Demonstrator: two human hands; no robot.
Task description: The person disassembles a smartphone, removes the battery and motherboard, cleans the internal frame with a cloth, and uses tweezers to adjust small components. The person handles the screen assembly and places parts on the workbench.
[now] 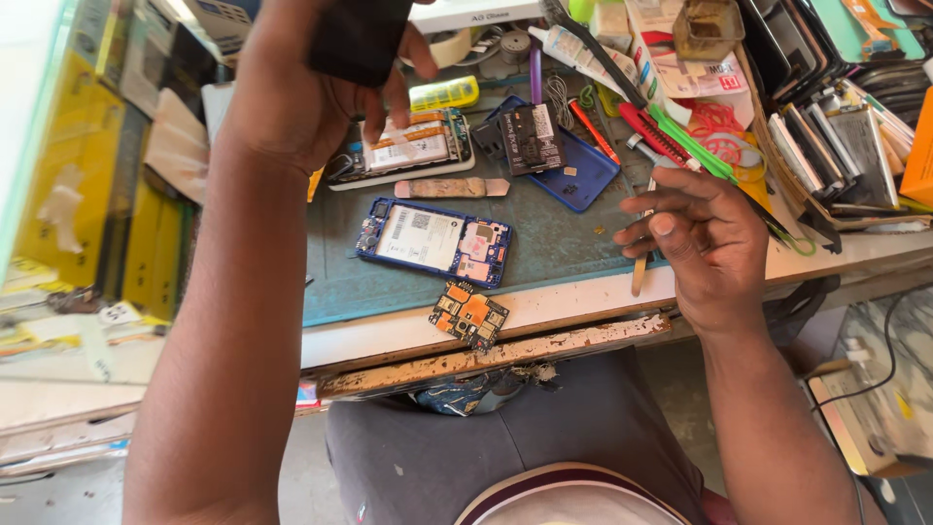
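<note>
overhead, my left hand is raised above the tabletop, its fingers closed around a dark flat slab whose upper part runs out of view. my right hand hovers at the tabletop's front right, fingers curled in narrow around a thin metal tool; just below it a pale wooden stick juts over the tabletop's edge, and i cannot tell whether the fingers touch it. between the two hands, on the green mat, lies an opened blue phone frame with its inner parts showing. nearer to me, an orange circuit board rests on the pale front ledge. behind the blue frame lie a narrow tan strip and a second opened phone with a white-labelled battery. further right, a dark battery sits on a blue back cover, beside a loose heap of red and green tools.
</note>
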